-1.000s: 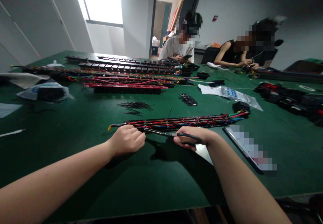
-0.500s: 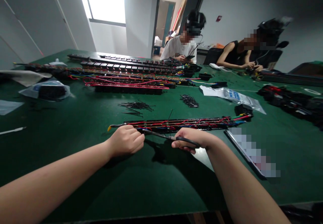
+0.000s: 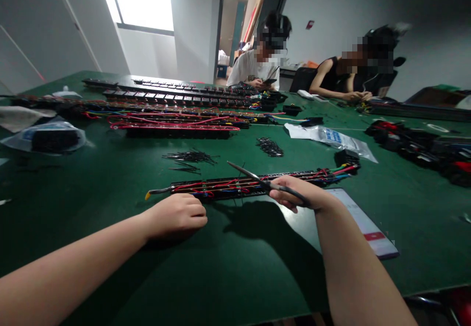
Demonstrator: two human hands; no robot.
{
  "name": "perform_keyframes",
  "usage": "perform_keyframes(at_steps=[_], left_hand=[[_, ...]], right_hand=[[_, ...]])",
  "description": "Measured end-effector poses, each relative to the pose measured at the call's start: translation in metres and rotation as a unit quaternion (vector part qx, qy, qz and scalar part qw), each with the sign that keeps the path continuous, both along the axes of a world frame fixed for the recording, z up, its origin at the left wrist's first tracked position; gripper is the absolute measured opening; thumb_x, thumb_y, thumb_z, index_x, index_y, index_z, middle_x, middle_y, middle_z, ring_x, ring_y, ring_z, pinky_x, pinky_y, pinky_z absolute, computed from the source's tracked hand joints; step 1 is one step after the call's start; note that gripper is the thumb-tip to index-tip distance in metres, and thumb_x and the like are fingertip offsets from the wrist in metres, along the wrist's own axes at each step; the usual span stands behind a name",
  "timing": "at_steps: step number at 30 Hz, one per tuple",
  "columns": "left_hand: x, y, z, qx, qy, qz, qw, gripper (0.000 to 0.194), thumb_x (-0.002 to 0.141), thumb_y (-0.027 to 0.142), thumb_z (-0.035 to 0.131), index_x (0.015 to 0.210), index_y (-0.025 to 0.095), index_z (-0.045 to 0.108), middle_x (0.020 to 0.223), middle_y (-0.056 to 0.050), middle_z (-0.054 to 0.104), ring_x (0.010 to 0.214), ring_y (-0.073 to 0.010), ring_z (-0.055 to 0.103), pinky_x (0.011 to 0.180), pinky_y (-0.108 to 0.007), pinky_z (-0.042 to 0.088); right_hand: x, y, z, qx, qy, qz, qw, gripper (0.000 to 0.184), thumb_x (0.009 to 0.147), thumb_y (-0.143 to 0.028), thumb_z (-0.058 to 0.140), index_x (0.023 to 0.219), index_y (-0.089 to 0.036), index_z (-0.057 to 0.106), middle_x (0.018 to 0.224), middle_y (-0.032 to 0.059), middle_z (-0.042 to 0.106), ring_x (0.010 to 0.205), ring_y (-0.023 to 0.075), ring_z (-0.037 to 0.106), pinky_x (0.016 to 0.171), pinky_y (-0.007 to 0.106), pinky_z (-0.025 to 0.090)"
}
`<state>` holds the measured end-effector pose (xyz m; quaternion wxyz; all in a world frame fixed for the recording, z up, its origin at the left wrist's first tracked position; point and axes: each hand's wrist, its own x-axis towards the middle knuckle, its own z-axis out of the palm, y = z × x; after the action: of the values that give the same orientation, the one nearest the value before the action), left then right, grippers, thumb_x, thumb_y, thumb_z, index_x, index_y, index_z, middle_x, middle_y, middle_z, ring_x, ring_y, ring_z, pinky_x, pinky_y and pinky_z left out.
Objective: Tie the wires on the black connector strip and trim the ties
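My right hand (image 3: 303, 191) grips a pair of scissors (image 3: 254, 177) with dark handles. Their blades point up and left, over a long black strip (image 3: 221, 188) that carries red and blue wires. Thin dark cable ties cross the strip in places. Curled closed just in front of the strip's left part is my left hand (image 3: 180, 215); whatever its fingers may hold is hidden. A short grey lead with a yellow tip (image 3: 147, 195) sticks out at the strip's left end, and a black connector block (image 3: 346, 158) sits at its right end.
Two piles of black cable ties (image 3: 193, 157) lie beyond the strip. A phone (image 3: 368, 228) rests by my right forearm. More wired strips (image 3: 176, 120), a plastic bag (image 3: 333, 137) and a bag with black contents (image 3: 55, 138) lie farther back. Two people sit across the green table (image 3: 221, 277).
The scissors have lifted away from my left hand, moving right, and their blades now point upward. My left hand stays closed near the strip. The view has shifted slightly to the right.
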<state>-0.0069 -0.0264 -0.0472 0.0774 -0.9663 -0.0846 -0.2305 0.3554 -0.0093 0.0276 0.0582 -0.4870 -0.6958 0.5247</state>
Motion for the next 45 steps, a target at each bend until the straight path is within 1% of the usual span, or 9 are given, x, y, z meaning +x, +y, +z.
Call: perform_keyframes(at_steps=[10,14,17,20,24,30,33,37,45], left_hand=[[0.0,-0.004,0.005,-0.074,0.036,0.028,0.996,0.008,0.088,0.018,0.059,0.088,0.021,0.066,0.091,-0.006,0.073,0.084,-0.0195,0.067,0.077,-0.032,0.057],[-0.007,-0.002,0.008,-0.087,-0.027,0.127,0.988,0.019,0.096,0.019,0.052,0.097,0.02,0.071,0.092,-0.007,0.075,0.084,-0.0203,0.067,0.082,-0.036,0.057],[-0.014,0.018,0.015,-0.117,-0.064,0.225,0.965,0.026,0.099,0.021,0.047,0.107,0.018,0.072,0.102,-0.012,0.076,0.094,-0.0253,0.069,0.087,-0.042,0.057],[-0.015,0.047,0.02,-0.19,-0.043,0.277,0.941,0.032,0.095,0.019,0.047,0.112,0.021,0.073,0.103,-0.007,0.078,0.087,-0.0208,0.072,0.075,-0.032,0.058],[-0.005,0.077,0.022,-0.271,0.004,0.284,0.92,0.03,0.096,0.025,0.05,0.109,0.022,0.076,0.103,-0.005,0.079,0.089,-0.0204,0.073,0.077,-0.03,0.058],[0.004,0.089,0.024,-0.352,0.07,0.252,0.899,0.034,0.091,0.016,0.054,0.112,0.026,0.079,0.11,-0.004,0.078,0.095,-0.0193,0.072,0.085,-0.031,0.057],[0.0,0.089,0.022,-0.374,0.082,0.253,0.888,0.023,0.099,0.03,0.061,0.115,0.019,0.073,0.113,-0.006,0.074,0.101,-0.0208,0.07,0.092,-0.04,0.058],[-0.002,0.088,0.019,-0.395,0.085,0.264,0.876,0.033,0.1,0.043,0.064,0.116,0.015,0.067,0.114,-0.008,0.071,0.101,-0.0216,0.07,0.091,-0.045,0.06],[-0.004,0.088,0.018,-0.404,0.064,0.265,0.873,0.038,0.097,0.033,0.047,0.12,0.027,0.076,0.103,-0.001,0.081,0.088,-0.0201,0.073,0.081,-0.029,0.056]], right_hand=[[-0.025,0.0,-0.017,0.013,0.004,0.017,1.0,0.064,0.07,-0.082,0.068,0.079,-0.022,0.05,0.066,-0.0045,0.051,0.055,0.0107,0.048,0.05,0.025,0.041],[-0.038,-0.004,-0.016,0.061,-0.008,-0.008,0.998,0.054,0.075,-0.073,0.069,0.082,-0.021,0.054,0.069,-0.0038,0.051,0.06,0.0118,0.046,0.053,0.025,0.035],[-0.046,-0.005,-0.015,0.093,-0.016,-0.042,0.995,0.046,0.079,-0.065,0.069,0.081,-0.022,0.055,0.064,-0.0049,0.049,0.058,0.0127,0.044,0.054,0.026,0.032],[-0.053,-0.005,-0.017,0.112,-0.022,-0.063,0.991,0.043,0.078,-0.062,0.069,0.077,-0.022,0.056,0.062,-0.0047,0.049,0.058,0.0137,0.046,0.054,0.026,0.032],[-0.057,-0.004,-0.021,0.133,-0.034,-0.066,0.988,0.043,0.073,-0.06,0.075,0.074,-0.021,0.057,0.066,-0.0034,0.054,0.062,0.0145,0.049,0.056,0.026,0.032],[-0.058,-0.006,-0.023,0.167,-0.057,-0.054,0.983,0.043,0.07,-0.059,0.079,0.073,-0.021,0.058,0.07,-0.0032,0.058,0.066,0.0146,0.05,0.059,0.027,0.034],[-0.061,-0.009,-0.021,0.186,-0.083,-0.049,0.978,0.044,0.069,-0.059,0.082,0.071,-0.021,0.059,0.066,-0.0033,0.058,0.063,0.0146,0.05,0.057,0.027,0.031],[-0.063,-0.011,-0.02,0.215,-0.111,-0.056,0.969,0.047,0.071,-0.063,0.081,0.07,-0.022,0.059,0.065,-0.0025,0.059,0.061,0.0147,0.049,0.057,0.027,0.029],[-0.062,-0.009,-0.02,0.283,-0.158,-0.074,0.943,0.05,0.076,-0.071,0.074,0.076,-0.023,0.06,0.068,-0.0005,0.061,0.063,0.016,0.05,0.058,0.028,0.028]])
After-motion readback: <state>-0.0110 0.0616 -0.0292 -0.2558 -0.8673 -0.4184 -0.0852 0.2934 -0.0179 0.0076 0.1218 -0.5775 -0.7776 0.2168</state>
